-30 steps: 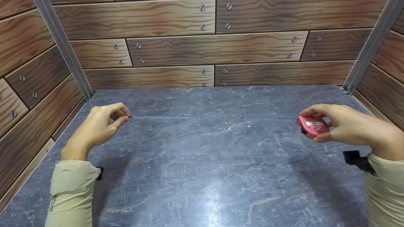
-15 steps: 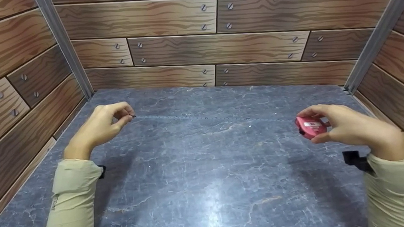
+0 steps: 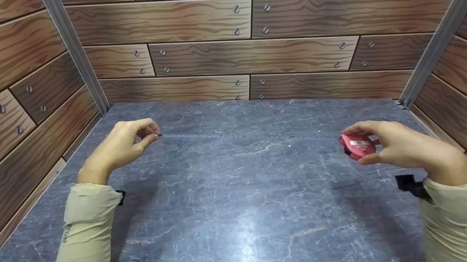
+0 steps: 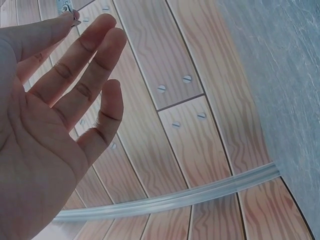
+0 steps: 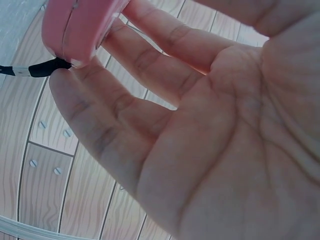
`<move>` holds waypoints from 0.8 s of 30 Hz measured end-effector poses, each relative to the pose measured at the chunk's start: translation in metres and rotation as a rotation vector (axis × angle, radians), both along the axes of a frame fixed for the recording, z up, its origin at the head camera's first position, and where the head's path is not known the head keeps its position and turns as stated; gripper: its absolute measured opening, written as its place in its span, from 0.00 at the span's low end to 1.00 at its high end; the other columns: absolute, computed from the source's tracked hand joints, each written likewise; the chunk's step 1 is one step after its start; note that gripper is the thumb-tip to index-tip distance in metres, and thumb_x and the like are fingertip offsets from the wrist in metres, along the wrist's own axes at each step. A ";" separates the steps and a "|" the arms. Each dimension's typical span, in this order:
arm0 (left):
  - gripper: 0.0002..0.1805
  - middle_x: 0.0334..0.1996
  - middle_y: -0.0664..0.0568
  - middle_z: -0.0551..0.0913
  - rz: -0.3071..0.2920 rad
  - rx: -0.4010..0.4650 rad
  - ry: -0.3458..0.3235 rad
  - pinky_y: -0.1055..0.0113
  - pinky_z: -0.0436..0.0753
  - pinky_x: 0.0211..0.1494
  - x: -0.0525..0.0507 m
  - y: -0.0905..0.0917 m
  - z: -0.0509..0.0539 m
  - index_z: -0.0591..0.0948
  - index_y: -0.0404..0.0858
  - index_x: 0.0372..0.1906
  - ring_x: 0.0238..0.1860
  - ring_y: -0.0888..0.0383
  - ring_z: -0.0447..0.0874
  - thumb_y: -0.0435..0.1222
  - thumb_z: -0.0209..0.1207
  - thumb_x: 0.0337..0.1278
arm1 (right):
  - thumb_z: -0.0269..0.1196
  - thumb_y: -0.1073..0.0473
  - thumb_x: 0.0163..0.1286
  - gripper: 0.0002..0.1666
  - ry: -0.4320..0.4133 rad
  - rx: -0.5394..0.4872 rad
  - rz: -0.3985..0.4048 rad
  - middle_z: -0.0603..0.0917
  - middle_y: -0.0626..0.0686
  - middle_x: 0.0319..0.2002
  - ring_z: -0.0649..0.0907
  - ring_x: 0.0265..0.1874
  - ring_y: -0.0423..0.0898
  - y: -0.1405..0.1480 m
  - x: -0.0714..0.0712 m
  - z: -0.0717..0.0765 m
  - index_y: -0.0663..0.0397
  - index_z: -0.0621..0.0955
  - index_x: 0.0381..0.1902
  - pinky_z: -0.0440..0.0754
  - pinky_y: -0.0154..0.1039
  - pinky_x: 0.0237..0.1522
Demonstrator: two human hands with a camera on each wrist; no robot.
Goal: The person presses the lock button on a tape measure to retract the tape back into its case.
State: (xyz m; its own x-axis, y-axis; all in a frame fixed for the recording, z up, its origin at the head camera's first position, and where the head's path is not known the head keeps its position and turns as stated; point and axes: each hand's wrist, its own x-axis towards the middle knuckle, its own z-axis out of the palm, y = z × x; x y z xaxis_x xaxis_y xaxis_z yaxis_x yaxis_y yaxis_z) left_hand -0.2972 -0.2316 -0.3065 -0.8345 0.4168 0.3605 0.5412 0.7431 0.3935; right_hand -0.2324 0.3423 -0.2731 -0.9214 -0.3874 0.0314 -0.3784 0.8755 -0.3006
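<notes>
A pink tape measure [image 3: 358,147] with a white label is held above the table by my right hand [image 3: 406,148], thumb below and fingers over the top. From its case the thin blade [image 3: 234,137] stretches left across the head view, drawn out straight. My left hand [image 3: 124,146] pinches the blade's end between thumb and index finger. The left wrist view shows the small metal end hook [image 4: 67,9] at those fingertips, the other fingers loosely bent. In the right wrist view a black strap [image 5: 42,68] hangs from the case [image 5: 75,30].
Beneath both hands lies a dark blue-grey marbled table [image 3: 220,187]. Wood-patterned walls [image 3: 205,58] rise at the back and sides, with grey metal posts [image 3: 80,59] in the corners. Tiny white specks [image 3: 289,146] dot the tabletop.
My left hand has moved slightly right with the blade's end, and my right hand a little left with the case. The stretch of blade between them is shorter.
</notes>
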 end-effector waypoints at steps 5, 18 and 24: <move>0.05 0.35 0.50 0.91 -0.008 -0.011 -0.008 0.53 0.83 0.47 0.000 0.003 0.001 0.87 0.40 0.44 0.39 0.53 0.87 0.29 0.63 0.74 | 0.80 0.61 0.62 0.40 0.010 -0.005 0.006 0.87 0.59 0.60 0.85 0.59 0.56 0.001 -0.001 -0.002 0.59 0.79 0.71 0.84 0.40 0.54; 0.05 0.37 0.50 0.92 -0.039 -0.002 -0.020 0.53 0.84 0.48 0.007 0.012 0.005 0.88 0.41 0.43 0.40 0.54 0.89 0.29 0.63 0.73 | 0.80 0.60 0.63 0.41 0.013 0.003 0.002 0.87 0.60 0.60 0.85 0.60 0.59 0.001 -0.002 -0.002 0.59 0.78 0.72 0.83 0.45 0.56; 0.05 0.38 0.50 0.93 -0.043 -0.019 -0.021 0.53 0.85 0.47 0.006 0.015 0.004 0.89 0.41 0.43 0.41 0.53 0.91 0.30 0.64 0.72 | 0.80 0.61 0.63 0.40 0.012 -0.003 0.008 0.87 0.60 0.60 0.85 0.60 0.59 0.000 -0.003 -0.002 0.59 0.78 0.72 0.83 0.45 0.56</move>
